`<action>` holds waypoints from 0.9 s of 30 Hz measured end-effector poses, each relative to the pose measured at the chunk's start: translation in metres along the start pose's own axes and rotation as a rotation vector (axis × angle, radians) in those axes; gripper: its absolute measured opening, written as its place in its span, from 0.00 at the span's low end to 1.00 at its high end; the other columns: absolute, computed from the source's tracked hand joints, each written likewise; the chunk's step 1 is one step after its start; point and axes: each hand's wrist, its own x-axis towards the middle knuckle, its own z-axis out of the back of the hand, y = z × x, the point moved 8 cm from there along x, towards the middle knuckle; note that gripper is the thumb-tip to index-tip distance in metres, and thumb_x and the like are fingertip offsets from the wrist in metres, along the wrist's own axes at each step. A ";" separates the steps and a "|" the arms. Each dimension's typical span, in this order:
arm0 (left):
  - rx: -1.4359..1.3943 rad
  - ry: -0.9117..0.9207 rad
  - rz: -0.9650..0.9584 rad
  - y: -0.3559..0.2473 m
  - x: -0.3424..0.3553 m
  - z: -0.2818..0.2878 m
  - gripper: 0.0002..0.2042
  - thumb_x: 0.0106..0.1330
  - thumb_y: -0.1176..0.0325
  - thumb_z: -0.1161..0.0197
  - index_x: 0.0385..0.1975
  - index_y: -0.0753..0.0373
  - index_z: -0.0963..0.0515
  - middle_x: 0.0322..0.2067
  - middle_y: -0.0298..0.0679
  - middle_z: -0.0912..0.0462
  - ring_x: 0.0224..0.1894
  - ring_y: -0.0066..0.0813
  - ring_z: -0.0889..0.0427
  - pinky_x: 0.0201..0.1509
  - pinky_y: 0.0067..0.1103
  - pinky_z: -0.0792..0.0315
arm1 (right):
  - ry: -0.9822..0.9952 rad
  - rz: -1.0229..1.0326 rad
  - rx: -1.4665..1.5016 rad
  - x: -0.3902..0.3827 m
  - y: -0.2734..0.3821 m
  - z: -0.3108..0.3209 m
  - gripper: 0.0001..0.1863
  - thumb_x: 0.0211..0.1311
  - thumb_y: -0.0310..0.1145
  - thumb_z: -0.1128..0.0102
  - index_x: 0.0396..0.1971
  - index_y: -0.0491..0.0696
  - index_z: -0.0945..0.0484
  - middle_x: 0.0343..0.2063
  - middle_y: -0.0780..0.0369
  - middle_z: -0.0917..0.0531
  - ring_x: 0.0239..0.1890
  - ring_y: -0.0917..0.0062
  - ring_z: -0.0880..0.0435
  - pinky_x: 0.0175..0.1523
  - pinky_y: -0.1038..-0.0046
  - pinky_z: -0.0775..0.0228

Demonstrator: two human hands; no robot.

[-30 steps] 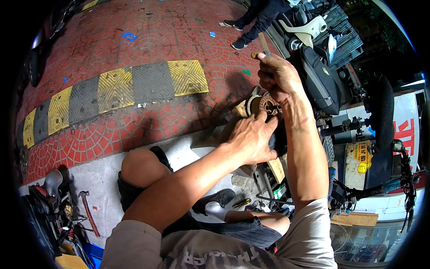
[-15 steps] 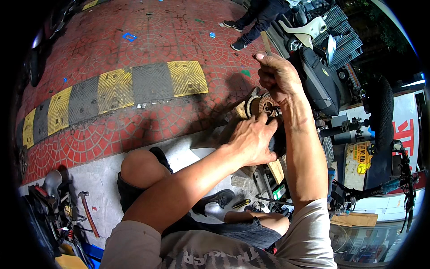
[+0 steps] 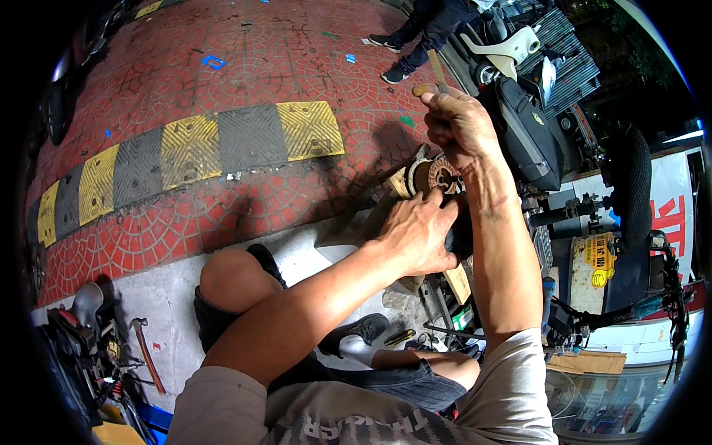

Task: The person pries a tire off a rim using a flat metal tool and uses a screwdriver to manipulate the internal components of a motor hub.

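Note:
My left hand is closed over a black rounded part, with its thumb toward me and its fingers on the far side. Directly beyond the fingers sits a round motor core with copper-coloured segments around its edge, partly covered by my right forearm. My right hand is raised above and beyond the core, fingers curled in and thumb pressed against them. A small brown rounded piece shows at its fingertips; its kind cannot be made out.
Wooden blocks lie under the work. A hammer rests at the left on grey concrete. A yellow-and-black speed bump crosses the red paving. A dark bag, a tyre and scooters stand right; a person stands far off.
The brown rounded piece at my right fingertips now shows more plainly, and that hand has shifted slightly. My left hand keeps its place on the black part.

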 end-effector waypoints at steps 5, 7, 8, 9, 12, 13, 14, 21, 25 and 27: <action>-0.003 -0.023 0.000 0.001 -0.001 0.001 0.31 0.49 0.55 0.22 0.49 0.69 0.22 0.47 0.58 0.22 0.51 0.60 0.16 0.55 0.47 0.20 | -0.006 0.004 -0.025 0.001 0.000 -0.003 0.08 0.72 0.27 0.37 0.46 0.40 0.15 0.21 0.75 0.33 0.18 0.89 0.41 0.24 0.82 0.52; -0.001 -0.009 -0.001 0.000 -0.001 0.001 0.31 0.49 0.55 0.22 0.49 0.70 0.22 0.47 0.58 0.22 0.51 0.60 0.16 0.55 0.47 0.20 | -0.011 0.011 -0.035 0.000 0.001 -0.003 0.08 0.72 0.26 0.36 0.46 0.41 0.15 0.22 0.75 0.32 0.18 0.89 0.40 0.24 0.82 0.52; 0.003 -0.003 0.002 0.001 -0.001 0.001 0.31 0.49 0.55 0.22 0.49 0.70 0.22 0.46 0.58 0.22 0.51 0.60 0.16 0.55 0.47 0.20 | -0.008 0.018 -0.041 0.001 0.000 -0.005 0.08 0.71 0.26 0.36 0.46 0.41 0.16 0.21 0.75 0.32 0.18 0.89 0.40 0.24 0.82 0.52; 0.008 0.003 0.004 0.002 -0.001 0.000 0.31 0.49 0.54 0.22 0.49 0.70 0.22 0.46 0.58 0.21 0.51 0.60 0.16 0.56 0.47 0.20 | -0.006 0.026 -0.047 0.002 -0.001 -0.006 0.08 0.71 0.25 0.35 0.46 0.41 0.16 0.21 0.75 0.32 0.18 0.90 0.40 0.24 0.82 0.52; 0.019 0.011 0.004 0.001 -0.002 0.001 0.31 0.49 0.55 0.23 0.49 0.70 0.21 0.46 0.59 0.21 0.52 0.60 0.17 0.55 0.47 0.20 | 0.010 0.007 -0.032 0.003 -0.002 -0.008 0.07 0.70 0.25 0.34 0.45 0.42 0.17 0.21 0.75 0.32 0.17 0.90 0.40 0.23 0.81 0.53; 0.023 0.016 0.002 0.000 -0.002 0.000 0.31 0.49 0.55 0.23 0.48 0.70 0.21 0.45 0.58 0.21 0.51 0.60 0.16 0.55 0.47 0.20 | 0.011 0.008 -0.037 0.003 -0.001 -0.009 0.07 0.70 0.25 0.33 0.45 0.42 0.17 0.21 0.75 0.32 0.17 0.90 0.40 0.23 0.81 0.53; 0.024 0.024 -0.002 0.000 -0.001 -0.001 0.31 0.49 0.55 0.23 0.48 0.70 0.21 0.45 0.58 0.21 0.51 0.59 0.16 0.55 0.46 0.20 | 0.007 0.008 -0.043 0.003 -0.001 -0.008 0.07 0.70 0.25 0.32 0.45 0.42 0.17 0.21 0.75 0.32 0.17 0.90 0.40 0.23 0.81 0.53; 0.049 0.045 -0.001 -0.001 -0.002 -0.004 0.30 0.48 0.54 0.22 0.47 0.70 0.20 0.45 0.58 0.20 0.51 0.57 0.16 0.55 0.46 0.20 | -0.010 0.022 -0.091 0.003 -0.001 -0.010 0.08 0.71 0.29 0.29 0.43 0.44 0.18 0.21 0.75 0.33 0.18 0.89 0.42 0.24 0.81 0.54; 0.041 0.042 -0.006 -0.002 -0.002 -0.002 0.31 0.49 0.54 0.22 0.49 0.70 0.20 0.46 0.58 0.20 0.51 0.58 0.16 0.56 0.46 0.20 | -0.013 0.017 -0.067 0.001 -0.001 -0.011 0.09 0.72 0.34 0.29 0.37 0.48 0.21 0.20 0.75 0.35 0.18 0.89 0.43 0.25 0.80 0.54; 0.039 0.038 -0.010 -0.002 -0.002 -0.002 0.32 0.49 0.54 0.22 0.50 0.69 0.20 0.46 0.58 0.20 0.52 0.58 0.16 0.56 0.46 0.20 | -0.018 0.016 -0.060 0.000 0.001 -0.014 0.10 0.73 0.36 0.30 0.35 0.49 0.22 0.19 0.76 0.36 0.19 0.89 0.43 0.25 0.79 0.55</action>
